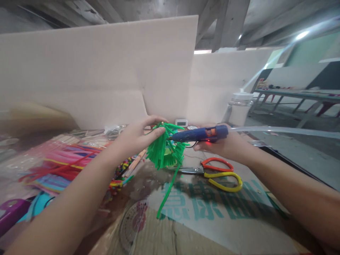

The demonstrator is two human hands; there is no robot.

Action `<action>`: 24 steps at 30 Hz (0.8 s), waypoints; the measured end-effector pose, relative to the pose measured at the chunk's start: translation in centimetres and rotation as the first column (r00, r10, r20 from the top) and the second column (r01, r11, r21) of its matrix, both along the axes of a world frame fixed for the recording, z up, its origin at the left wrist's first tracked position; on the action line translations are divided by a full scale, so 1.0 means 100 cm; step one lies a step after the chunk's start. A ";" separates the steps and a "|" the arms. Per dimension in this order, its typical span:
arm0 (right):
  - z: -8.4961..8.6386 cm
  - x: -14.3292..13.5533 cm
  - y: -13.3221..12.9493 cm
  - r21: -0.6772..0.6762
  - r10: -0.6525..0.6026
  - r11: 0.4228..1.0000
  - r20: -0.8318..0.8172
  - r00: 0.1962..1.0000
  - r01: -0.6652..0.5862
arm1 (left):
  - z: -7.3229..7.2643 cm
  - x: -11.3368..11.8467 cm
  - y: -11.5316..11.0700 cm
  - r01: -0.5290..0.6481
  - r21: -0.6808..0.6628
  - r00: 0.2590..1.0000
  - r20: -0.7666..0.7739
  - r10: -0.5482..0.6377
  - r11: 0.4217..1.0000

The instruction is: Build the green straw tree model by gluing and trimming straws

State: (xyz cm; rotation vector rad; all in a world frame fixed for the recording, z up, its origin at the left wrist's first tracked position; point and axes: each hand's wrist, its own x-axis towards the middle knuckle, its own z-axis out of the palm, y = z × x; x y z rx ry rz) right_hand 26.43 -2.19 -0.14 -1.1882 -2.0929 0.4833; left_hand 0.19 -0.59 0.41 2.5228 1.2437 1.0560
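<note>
My left hand (145,134) is closed on a green pipe-cleaner piece (159,152), its thumb pressed along the near top edge. The piece is a round bundle of many short green stems, and one long stem (169,193) trails from it down toward me. A blue glue gun (198,134) is gripped in my right hand (225,141), with its nozzle touching or very near the green stems. A small red light glows on the gun, and a clear glue stick runs out behind it. Scissors (196,170) with one red and one yellow handle lie just under the piece.
Colourful pipe cleaners (66,163) in plastic lie to the left, with wooden sticks (135,163) beside them. A round protractor (134,223) is near the front edge. Pale boards (106,71) stand behind the table. A clear jar (240,109) with a white lid stands at the back right.
</note>
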 end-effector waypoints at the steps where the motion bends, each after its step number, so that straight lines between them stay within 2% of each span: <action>1: 0.000 0.000 0.000 -0.002 0.003 1.000 0.003 1.000 -0.003 | 0.000 0.000 0.000 0.004 0.000 1.000 0.000 -0.004 1.000; 12: 0.001 -0.001 0.000 0.015 -0.013 1.000 -0.026 1.000 0.013 | -0.002 -0.002 0.003 0.051 -0.017 0.998 0.021 -0.051 0.999; 18: 0.002 -0.003 -0.002 0.017 -0.093 0.996 -0.003 0.996 0.093 | -0.001 -0.001 0.003 0.040 -0.017 0.999 0.014 -0.040 0.999; 24: 0.002 -0.004 -0.004 0.045 -0.096 0.994 -0.032 0.995 0.098 | -0.001 -0.001 0.002 0.033 -0.016 0.999 0.010 -0.033 0.999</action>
